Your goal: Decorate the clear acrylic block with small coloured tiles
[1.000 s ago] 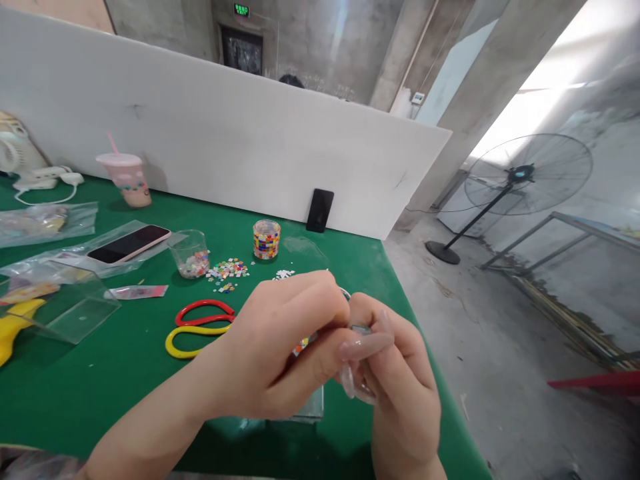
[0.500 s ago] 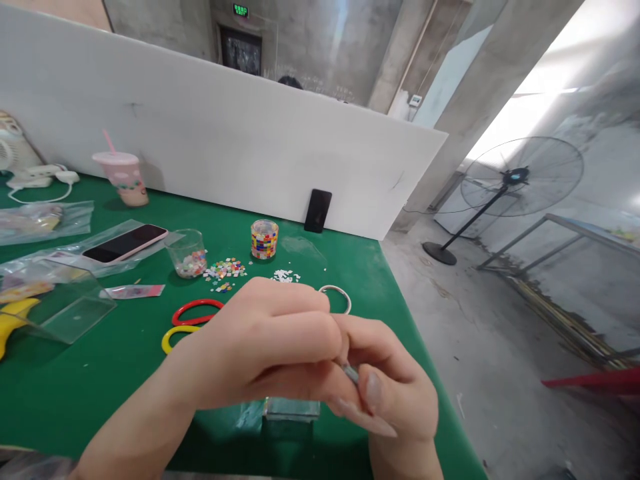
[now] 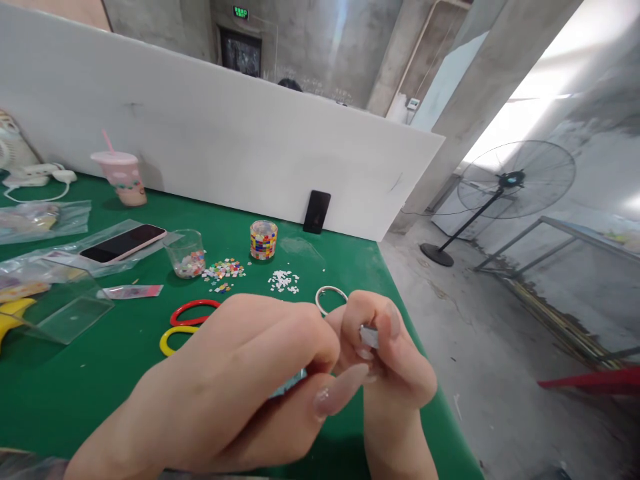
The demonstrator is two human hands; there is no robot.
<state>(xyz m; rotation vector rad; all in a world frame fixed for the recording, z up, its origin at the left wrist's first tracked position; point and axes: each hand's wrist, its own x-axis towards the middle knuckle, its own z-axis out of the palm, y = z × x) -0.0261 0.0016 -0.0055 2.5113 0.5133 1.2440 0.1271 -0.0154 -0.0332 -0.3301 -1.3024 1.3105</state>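
My right hand (image 3: 390, 350) is closed, with a small flat silver-grey piece (image 3: 369, 335) pinched between thumb and fingers. Beside it, my left hand (image 3: 270, 373) has its fingers curled and its thumb pointing toward the right hand. Whatever the left fingers hold, if anything, is hidden. A clear block-like object (image 3: 290, 383) shows in part through the gap under the left fingers. Behind the left hand lie scissors with a red and a yellow handle loop (image 3: 187, 313). Past the right hand is a white ring (image 3: 320, 301).
White chips (image 3: 283, 281) and coloured tile pieces (image 3: 225, 269) lie near a clear cup (image 3: 186, 257). A mosaic-covered jar (image 3: 263, 240) stands behind. A phone (image 3: 317, 212) leans on the white partition (image 3: 225, 133); another phone (image 3: 123, 243) lies left. The table's right edge is close.
My hands have moved apart slightly. The right hand has turned and risen, exposing more of the silver-grey piece, while the left thumb and fingers have shifted left and opened a gap.
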